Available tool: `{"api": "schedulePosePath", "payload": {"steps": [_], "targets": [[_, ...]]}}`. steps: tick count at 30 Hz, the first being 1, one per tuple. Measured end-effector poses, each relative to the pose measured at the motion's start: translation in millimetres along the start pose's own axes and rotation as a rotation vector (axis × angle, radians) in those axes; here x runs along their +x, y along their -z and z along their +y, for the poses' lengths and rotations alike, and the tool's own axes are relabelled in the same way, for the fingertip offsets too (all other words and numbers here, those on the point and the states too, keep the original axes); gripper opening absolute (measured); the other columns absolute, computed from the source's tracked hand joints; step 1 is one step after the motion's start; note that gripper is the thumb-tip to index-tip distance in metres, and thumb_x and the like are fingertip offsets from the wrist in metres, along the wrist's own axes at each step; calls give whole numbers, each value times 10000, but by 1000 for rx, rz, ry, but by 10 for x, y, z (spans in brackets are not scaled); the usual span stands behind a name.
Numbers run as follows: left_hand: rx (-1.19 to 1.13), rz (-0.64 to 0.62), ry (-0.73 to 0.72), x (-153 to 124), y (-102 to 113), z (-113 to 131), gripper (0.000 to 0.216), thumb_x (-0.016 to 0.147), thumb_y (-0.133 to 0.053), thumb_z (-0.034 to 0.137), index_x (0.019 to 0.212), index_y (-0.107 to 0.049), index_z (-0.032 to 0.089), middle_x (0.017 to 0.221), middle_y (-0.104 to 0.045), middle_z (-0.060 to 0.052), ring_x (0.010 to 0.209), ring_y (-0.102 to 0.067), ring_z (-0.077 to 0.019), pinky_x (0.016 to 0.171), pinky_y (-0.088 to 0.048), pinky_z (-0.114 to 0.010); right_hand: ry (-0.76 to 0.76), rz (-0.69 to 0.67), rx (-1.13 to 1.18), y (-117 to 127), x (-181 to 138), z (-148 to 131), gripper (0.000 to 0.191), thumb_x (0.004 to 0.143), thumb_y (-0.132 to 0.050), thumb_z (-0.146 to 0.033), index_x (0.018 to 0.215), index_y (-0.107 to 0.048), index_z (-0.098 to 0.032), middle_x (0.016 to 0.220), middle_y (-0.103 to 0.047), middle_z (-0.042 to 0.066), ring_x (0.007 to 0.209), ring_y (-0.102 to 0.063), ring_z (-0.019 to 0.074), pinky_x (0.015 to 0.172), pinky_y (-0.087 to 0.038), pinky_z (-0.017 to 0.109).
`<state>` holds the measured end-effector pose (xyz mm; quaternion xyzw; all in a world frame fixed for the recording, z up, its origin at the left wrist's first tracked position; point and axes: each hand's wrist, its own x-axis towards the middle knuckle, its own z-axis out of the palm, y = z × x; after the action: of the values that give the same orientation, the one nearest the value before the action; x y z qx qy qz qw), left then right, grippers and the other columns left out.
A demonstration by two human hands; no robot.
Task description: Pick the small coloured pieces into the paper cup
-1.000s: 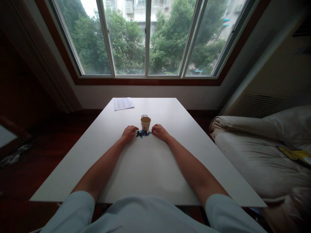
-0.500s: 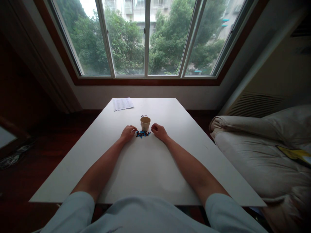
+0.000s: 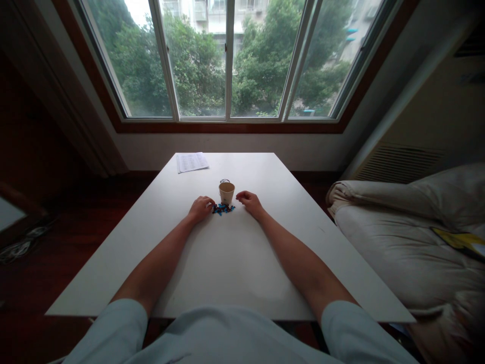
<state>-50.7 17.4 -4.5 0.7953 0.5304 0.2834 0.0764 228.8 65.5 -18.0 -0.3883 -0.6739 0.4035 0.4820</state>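
Observation:
A light-brown bucket-like cup [image 3: 227, 193] stands upright on the white table [image 3: 227, 263], its open top facing up. Just in front of it lies a loose pile of small blue and dark reddish pieces [image 3: 223, 209], too small for me to name. My left hand [image 3: 201, 208] rests at the left edge of the pile, fingers loosely bent and a little apart, fingertips beside the nearest pieces. My right hand [image 3: 249, 202] is just right of the cup, apart from it. Its fingertips and thumb come together toward the rim; anything between them is too small to make out.
Printed papers [image 3: 192, 162] lie at the table's far left corner. A thin dark loop [image 3: 225, 180] shows behind the cup. To the right is a cushioned beige sofa [image 3: 382, 227]. A window [image 3: 227, 65] fills the wall beyond the table. Cables [image 3: 26, 242] lie on the floor at left.
My right hand has risen slightly, and its fingers have straightened from a tighter curl toward the cup. My left hand, the cup and the pile look nearly the same.

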Motion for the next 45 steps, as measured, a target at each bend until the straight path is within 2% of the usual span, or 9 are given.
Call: {"api": "schedulePosePath", "payload": {"steps": [6,17,20,24,28,32,36,41,45], "targets": [[4,-5,-3,-7,9,17,225,844,-545,233,939,-749,234,1007,-692,-59,982,-574,-220,918,-458,-357,-60,29,84,-2,0,-33,293,701,-603,-327,927,-699,-168,863,-717,56,780,-619,168,671,-471,278],[10,11,-54,-9,-6,41,199,805,-600,248,934,-751,245,993,-691,-58,981,-584,-230,909,-466,-361,-77,211,271,-48,115,-409,293,674,-679,-336,920,-739,-188,855,-714,38,767,-590,156,700,-478,296],[-1,12,-57,-4,-12,42,195,795,-611,252,929,-753,238,973,-694,-63,976,-587,-233,912,-467,-362,-97,196,319,-109,139,-526,311,677,-713,-357,938,-748,-191,874,-725,42,799,-615,164,747,-500,314],[-9,5,-74,-9,-4,46,205,798,-597,228,933,-751,239,989,-693,-60,974,-586,-227,911,-469,-357,-114,130,421,-170,131,-685,378,720,-727,-407,1030,-741,-191,1000,-739,67,866,-651,177,823,-531,349],[-1,9,-62,-14,-2,44,199,793,-612,226,934,-751,240,988,-688,-60,976,-582,-227,912,-467,-361,-110,99,415,-167,123,-750,368,756,-710,-418,1039,-737,-184,1023,-739,76,829,-659,169,823,-550,361],[12,22,-44,-13,1,42,184,799,-637,274,938,-753,241,1002,-683,-65,970,-577,-231,898,-465,-363,-103,151,339,-121,139,-623,315,774,-676,-402,999,-742,-191,1002,-739,72,765,-654,156,776,-558,346],[8,2,-21,-11,12,28,215,780,-675,318,967,-755,246,1027,-675,-62,959,-574,-228,878,-468,-357,-129,219,280,-59,136,-334,289,764,-637,-394,934,-726,-178,946,-731,79,717,-644,152,692,-543,314],[14,3,16,-6,-4,-28,214,776,-647,256,962,-751,234,990,-664,-60,938,-568,-221,863,-471,-354,-159,275,134,15,92,-23,265,739,-584,-353,866,-715,-161,796,-698,58,636,-606,140,611,-490,279],[31,22,25,-4,-19,-40,230,789,-591,200,958,-743,231,1000,-661,-62,961,-562,-220,883,-464,-354,-134,239,50,16,78,30,261,734,-580,-356,861,-714,-173,784,-697,47,635,-602,140,625,-487,278]]}}
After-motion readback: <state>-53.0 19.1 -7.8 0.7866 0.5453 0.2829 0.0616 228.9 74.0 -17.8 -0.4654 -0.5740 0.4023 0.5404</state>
